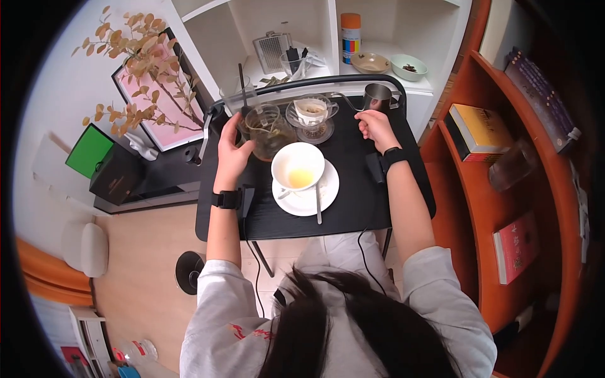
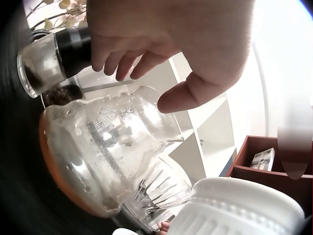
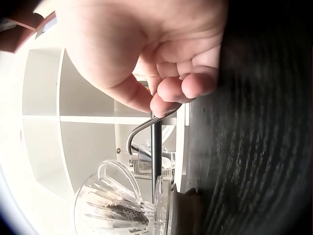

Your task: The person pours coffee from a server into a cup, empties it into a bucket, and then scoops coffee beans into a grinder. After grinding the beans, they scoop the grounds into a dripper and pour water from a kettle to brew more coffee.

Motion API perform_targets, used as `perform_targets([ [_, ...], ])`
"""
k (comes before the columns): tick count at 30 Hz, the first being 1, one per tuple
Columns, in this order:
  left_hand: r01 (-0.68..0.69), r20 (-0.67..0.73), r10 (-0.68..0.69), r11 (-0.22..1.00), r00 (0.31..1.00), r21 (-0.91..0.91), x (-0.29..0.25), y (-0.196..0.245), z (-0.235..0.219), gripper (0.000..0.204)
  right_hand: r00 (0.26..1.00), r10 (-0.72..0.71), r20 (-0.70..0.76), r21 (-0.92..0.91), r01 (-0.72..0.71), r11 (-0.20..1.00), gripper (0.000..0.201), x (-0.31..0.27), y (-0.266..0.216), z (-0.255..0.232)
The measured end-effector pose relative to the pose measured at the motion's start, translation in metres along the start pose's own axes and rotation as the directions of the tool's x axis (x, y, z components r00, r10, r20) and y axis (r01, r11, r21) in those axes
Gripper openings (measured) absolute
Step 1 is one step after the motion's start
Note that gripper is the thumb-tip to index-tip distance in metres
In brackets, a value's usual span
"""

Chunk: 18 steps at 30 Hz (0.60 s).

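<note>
At the upper centre of the head view, the left hand is held open, thumb apart, just beside the glass pot on the table. The right hand is held with fingers curled near the metal pitcher; whether its spout is touched cannot be told. Yellow liquid is contained in the white cup, centre, set on a saucer.
</note>
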<state>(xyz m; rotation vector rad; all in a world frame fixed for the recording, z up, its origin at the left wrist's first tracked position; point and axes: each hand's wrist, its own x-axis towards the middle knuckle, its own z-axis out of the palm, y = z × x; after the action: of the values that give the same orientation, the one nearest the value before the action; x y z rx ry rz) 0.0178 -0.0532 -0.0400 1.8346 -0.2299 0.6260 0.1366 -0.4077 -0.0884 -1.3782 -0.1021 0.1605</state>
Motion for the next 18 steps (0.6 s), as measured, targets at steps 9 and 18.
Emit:
perform_targets([
  [9,0.020,-0.039,-0.010,0.964,0.999,0.266,-0.059,0.057,-0.003,0.047,1.000,0.015,0.012,0.005,-0.015,1.000,0.012,0.002,0.002,0.001],
  [18,0.456,0.017,-0.457,0.889,0.889,0.021,-0.124,0.082,0.036,0.024,1.000,0.003,0.021,0.014,-0.003,1.000,0.010,-0.003,-0.001,0.003],
])
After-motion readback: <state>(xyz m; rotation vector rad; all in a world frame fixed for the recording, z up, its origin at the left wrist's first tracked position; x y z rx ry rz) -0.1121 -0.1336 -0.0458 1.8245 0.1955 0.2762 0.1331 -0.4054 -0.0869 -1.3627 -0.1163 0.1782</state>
